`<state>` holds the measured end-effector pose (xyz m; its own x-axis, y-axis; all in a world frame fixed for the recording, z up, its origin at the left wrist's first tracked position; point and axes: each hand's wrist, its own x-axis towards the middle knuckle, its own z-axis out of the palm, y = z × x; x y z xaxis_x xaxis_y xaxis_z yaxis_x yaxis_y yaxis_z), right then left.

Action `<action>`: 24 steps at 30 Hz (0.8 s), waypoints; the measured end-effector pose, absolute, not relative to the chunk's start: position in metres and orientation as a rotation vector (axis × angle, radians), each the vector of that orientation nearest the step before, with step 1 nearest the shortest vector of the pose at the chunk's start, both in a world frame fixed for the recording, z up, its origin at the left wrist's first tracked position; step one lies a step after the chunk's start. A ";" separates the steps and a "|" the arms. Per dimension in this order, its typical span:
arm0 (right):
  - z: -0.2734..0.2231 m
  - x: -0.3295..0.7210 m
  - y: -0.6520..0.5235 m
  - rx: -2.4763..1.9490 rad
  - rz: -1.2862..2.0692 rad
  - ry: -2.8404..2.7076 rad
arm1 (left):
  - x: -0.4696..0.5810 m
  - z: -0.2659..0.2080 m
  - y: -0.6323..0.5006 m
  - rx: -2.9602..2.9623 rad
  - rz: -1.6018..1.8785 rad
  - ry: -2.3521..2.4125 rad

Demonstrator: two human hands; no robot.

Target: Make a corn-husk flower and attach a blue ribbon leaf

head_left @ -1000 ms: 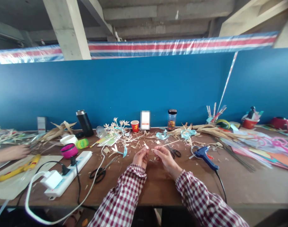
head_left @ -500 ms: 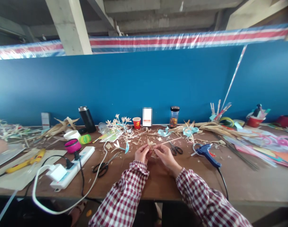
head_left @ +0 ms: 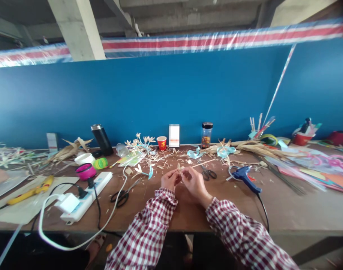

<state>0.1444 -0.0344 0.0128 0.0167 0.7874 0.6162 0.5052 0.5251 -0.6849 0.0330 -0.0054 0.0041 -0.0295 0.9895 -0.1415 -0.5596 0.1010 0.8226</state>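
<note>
Blue partition boards [head_left: 171,93] are standing behind a brown bench [head_left: 289,210], where dry husk strips [head_left: 257,147] are lying along the back at the right. Near the front middle, the person's left hand [head_left: 169,180] is pinching a small pale flower [head_left: 179,167] with thumb and fingers, and the right hand [head_left: 194,182] is gripping at the same piece from the other side; the exact contact is partly hiding behind the fingers. As a judgement, the two hands are doing fine finger work at the base of the petals, and the next move is probably calling for a light, steady pinch, because thin petals can be tearing easily. Regarding position, the flower is sitting between both hands, right at the fingertips, its petals pointing upward. Black-handled scissors [head_left: 208,173] are lying just beyond the right hand, while a blue glue gun [head_left: 246,178] is resting farther to the right.
</note>
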 end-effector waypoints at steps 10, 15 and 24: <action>0.011 0.150 -0.029 -1.192 0.286 -1.586 | 0.031 -0.001 -0.006 0.713 1.324 0.865; 0.010 0.150 -0.028 -1.213 0.286 -1.603 | 0.032 -0.003 -0.006 0.736 1.304 0.884; 0.010 0.151 -0.032 -1.288 0.214 -1.661 | 0.034 0.001 -0.008 0.759 1.279 0.895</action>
